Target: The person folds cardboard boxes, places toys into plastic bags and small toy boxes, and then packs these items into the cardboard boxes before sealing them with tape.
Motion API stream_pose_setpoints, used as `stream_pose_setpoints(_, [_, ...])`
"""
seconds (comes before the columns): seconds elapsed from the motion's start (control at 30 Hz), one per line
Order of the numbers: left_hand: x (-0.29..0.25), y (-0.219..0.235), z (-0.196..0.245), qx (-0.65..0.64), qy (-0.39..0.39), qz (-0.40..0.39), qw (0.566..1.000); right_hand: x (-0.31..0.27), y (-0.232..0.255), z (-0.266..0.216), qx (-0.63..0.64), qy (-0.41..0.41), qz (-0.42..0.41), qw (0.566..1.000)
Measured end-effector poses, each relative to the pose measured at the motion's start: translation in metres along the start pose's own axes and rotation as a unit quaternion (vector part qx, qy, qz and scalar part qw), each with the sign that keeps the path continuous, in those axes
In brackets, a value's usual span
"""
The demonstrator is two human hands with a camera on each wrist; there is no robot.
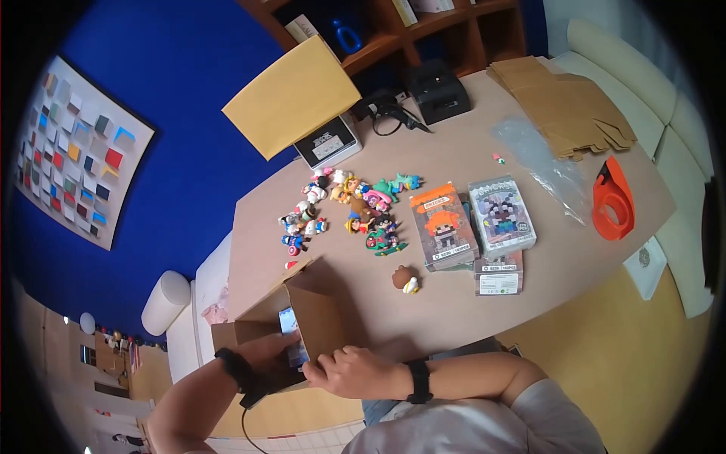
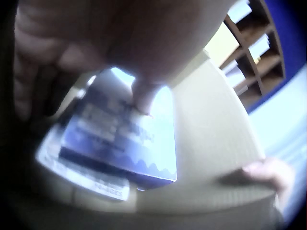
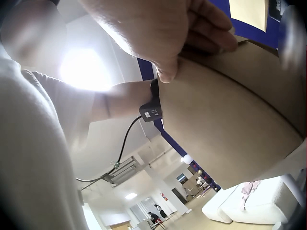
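Note:
An open cardboard box (image 1: 316, 312) stands at the table's near left edge. My left hand (image 1: 266, 351) reaches inside it and grips a small blue-purple printed box (image 2: 108, 132), thumb on its printed face. Under that lies another packaged box (image 2: 79, 175) with a pale edge, partly covered. My right hand (image 1: 357, 372) holds the cardboard box's near edge, the thumb on the outer side and the fingers over the rim, as the right wrist view shows.
Several toy figures (image 1: 359, 204) cluster mid-table, with one brown-haired figure (image 1: 406, 278) nearer. Brick-set boxes (image 1: 445, 227) are stacked to the right. Beyond lie an orange tape dispenser (image 1: 616, 200), clear plastic (image 1: 541, 163), flattened cardboard (image 1: 560, 102) and a black printer (image 1: 439, 91).

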State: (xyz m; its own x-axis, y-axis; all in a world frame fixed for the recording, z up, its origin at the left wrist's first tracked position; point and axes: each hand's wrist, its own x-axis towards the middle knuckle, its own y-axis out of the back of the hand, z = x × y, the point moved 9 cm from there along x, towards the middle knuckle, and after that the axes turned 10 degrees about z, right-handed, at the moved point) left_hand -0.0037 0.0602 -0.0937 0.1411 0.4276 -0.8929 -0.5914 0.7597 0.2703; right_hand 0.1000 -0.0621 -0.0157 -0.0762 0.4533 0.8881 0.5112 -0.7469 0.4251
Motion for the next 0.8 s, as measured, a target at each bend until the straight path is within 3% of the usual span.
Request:
stream_pose_setpoints(0.03, [-0.006,-0.015,0.002,-0.172,0.025,-0.051,0.983,-0.001,-0.001,0.000,-0.004,0.001,-0.004,1.000])
stream_pose_setpoints(0.13, [0.006,-0.021,0.004,-0.190,0.003,-0.102,0.977,0.000,-0.005,0.000,-0.012,0.004,-0.009,1.000])
stream_pose_setpoints(0.43, [0.010,-0.005,0.014,-0.165,-0.101,-0.082,0.978,-0.001,-0.006,0.001,0.017,-0.023,-0.007,1.000])
stream_pose_setpoints(0.53, [-0.008,-0.006,0.029,-0.146,-0.182,-0.046,0.971,-0.003,-0.008,0.001,0.008,-0.026,-0.008,1.000])
stream_pose_setpoints(0.63, [-0.030,0.011,0.033,-0.144,-0.241,0.073,0.957,-0.004,-0.009,0.000,-0.001,-0.033,-0.010,0.999])
stream_pose_setpoints(0.67, [-0.046,0.019,0.043,-0.067,-0.295,0.125,0.945,-0.003,-0.010,0.000,-0.002,-0.029,-0.008,1.000])
stream_pose_setpoints(0.77, [-0.114,0.024,0.077,-0.012,-0.432,0.191,0.881,-0.003,-0.010,0.000,-0.006,-0.025,-0.008,1.000])
stream_pose_setpoints(0.8, [-0.127,0.027,0.082,-0.029,-0.444,0.200,0.873,-0.002,-0.010,-0.001,-0.004,-0.023,-0.009,1.000])
